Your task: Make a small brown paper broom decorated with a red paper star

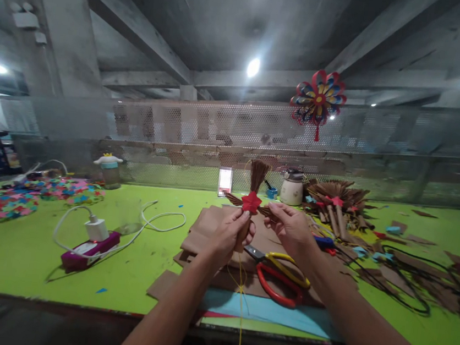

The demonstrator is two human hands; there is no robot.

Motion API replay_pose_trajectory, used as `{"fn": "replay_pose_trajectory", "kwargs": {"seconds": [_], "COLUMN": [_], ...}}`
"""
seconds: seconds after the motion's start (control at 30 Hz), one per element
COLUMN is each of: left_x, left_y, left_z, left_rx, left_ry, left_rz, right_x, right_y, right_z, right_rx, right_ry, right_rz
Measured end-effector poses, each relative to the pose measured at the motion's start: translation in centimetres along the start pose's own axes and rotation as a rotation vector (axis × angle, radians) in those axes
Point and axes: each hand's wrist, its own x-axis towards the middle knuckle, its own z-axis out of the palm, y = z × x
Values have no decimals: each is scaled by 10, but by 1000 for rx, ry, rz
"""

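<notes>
Above the middle of the table I hold a brown folded-paper figure [258, 177] with a red star [251, 202] at its centre and fanned pleats on top. My left hand [235, 232] is closed round its lower stem, thumb just under the star. With thumb and fingertips, my right hand [288, 223] pinches the pleated arm on the right side. A yellow string [240, 290] hangs below the figure. Under my hands lie scissors [280, 278] with red and yellow handles, on stacked brown paper sheets [202, 230] and light blue paper [264, 311].
A purple power strip [90, 251] with a white charger and cable sits left, near a pile of coloured paper stars [36, 197]. Finished brown paper figures [338, 201], scraps and black cords [408, 287] cover the right side. A white jar [292, 188] stands behind.
</notes>
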Motion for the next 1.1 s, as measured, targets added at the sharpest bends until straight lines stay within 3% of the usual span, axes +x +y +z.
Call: {"fn": "replay_pose_trajectory", "kwargs": {"seconds": [0.33, 0.5, 0.7, 0.9, 1.1], "left_x": [1, 3, 3, 0, 0], "left_y": [0, 4, 4, 7, 13], "left_z": [-2, -4, -4, -5, -14], "left_rx": [-53, -52, -147, -82, -68], "left_ry": [31, 138, 102, 64, 35], "left_rz": [-15, 71, 63, 9, -5], "right_x": [-5, -20, -30, -38, -40], "right_y": [6, 17, 28, 45, 42], "right_z": [-7, 2, 16, 19, 14], "right_rx": [-97, -310, -497, -396, -432], "right_ry": [111, -103, -351, -360, -454], "right_rz": [43, 121, 134, 264, 262]}}
